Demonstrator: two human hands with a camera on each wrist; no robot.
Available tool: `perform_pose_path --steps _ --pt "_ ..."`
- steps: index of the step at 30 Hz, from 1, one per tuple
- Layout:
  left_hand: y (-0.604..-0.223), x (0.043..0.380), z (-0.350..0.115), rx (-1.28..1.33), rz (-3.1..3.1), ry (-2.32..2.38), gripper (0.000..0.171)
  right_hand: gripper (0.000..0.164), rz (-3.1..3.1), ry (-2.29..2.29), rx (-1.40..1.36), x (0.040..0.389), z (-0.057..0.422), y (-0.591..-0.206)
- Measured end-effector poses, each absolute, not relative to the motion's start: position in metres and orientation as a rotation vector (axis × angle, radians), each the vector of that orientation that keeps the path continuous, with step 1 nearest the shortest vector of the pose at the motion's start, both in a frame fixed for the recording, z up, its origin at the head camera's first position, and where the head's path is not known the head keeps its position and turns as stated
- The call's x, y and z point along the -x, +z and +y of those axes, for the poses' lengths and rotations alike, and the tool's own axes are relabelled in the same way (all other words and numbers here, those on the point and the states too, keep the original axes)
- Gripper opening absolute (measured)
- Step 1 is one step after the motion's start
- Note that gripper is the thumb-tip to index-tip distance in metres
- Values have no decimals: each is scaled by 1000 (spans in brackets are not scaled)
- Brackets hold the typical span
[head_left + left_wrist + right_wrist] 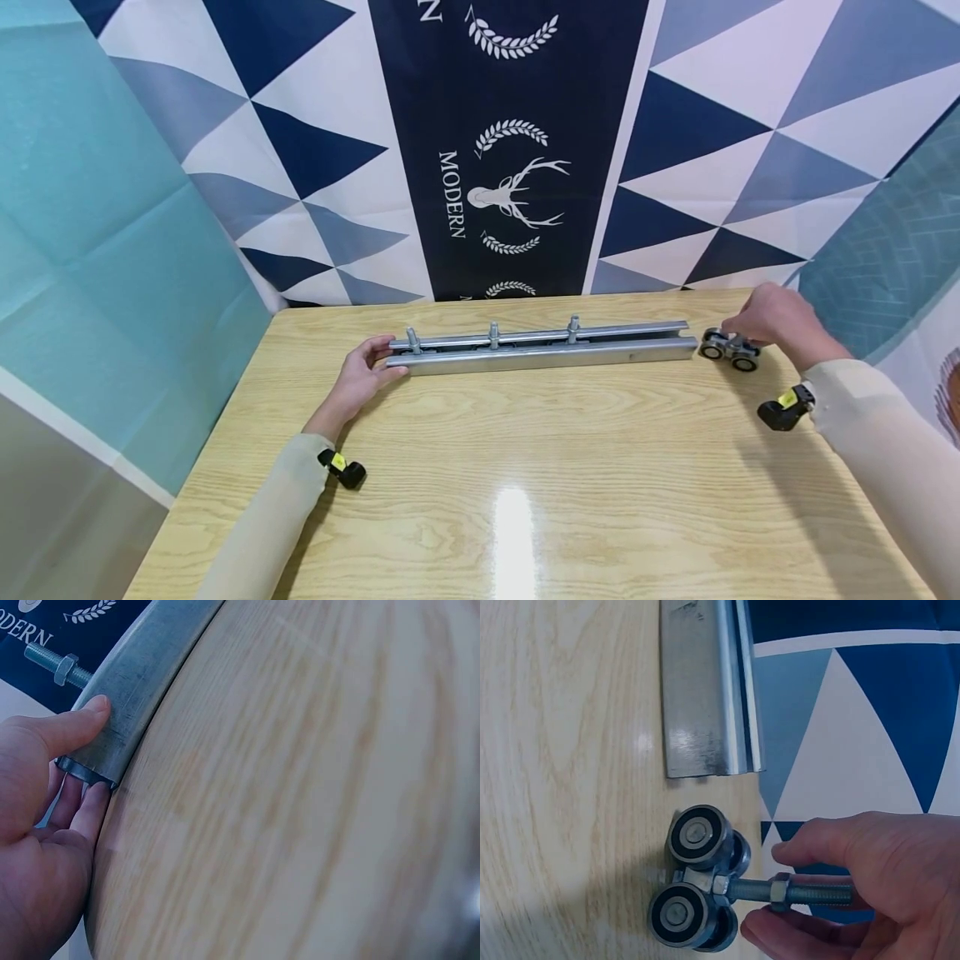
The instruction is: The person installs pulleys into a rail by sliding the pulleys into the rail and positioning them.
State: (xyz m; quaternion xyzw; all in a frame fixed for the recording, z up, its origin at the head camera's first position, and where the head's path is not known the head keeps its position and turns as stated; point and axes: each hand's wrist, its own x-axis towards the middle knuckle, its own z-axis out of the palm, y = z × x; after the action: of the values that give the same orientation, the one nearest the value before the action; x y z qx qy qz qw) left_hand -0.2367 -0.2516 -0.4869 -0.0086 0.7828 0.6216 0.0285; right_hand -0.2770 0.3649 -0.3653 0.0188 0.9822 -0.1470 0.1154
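Observation:
A long galvanized steel track rail (pixel 517 361) lies across the table, its slot facing up. Three upright threaded bolts, the left bolt (pixel 413 340), middle bolt (pixel 494 335) and right bolt (pixel 573 328), stick out of that slot. My left hand (pixel 357 379) holds the rail's left end, thumb on the front wall (pixel 139 697) and fingertips at the end opening. Just beyond the right end, my right hand (pixel 783 321) has its fingers around the bolt (pixel 821 894) of a roller trolley (pixel 697 834). The trolley's wheels sit close to the rail's end, apart from it.
The light wood table (pixel 570 467) extends in front of the rail. Behind it hangs a patterned cloth (pixel 510 275) with triangles and a deer head. Pale teal sheeting (pixel 127 250) covers the left side. Both wrists wear small black cameras, one being the left camera (pixel 343 469).

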Motion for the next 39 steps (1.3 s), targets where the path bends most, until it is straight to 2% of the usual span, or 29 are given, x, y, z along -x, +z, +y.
perform_pose_path --steps 16,31,39 --pt "-487 236 -252 5 2409 1932 69 29 2928 -466 -44 277 367 -370" --pt "-487 236 -251 -14 2427 1933 68 29 2869 -452 -10 287 368 -356" --pt "-485 236 -251 9 2442 1891 67 22 2878 -428 65 289 358 -354"
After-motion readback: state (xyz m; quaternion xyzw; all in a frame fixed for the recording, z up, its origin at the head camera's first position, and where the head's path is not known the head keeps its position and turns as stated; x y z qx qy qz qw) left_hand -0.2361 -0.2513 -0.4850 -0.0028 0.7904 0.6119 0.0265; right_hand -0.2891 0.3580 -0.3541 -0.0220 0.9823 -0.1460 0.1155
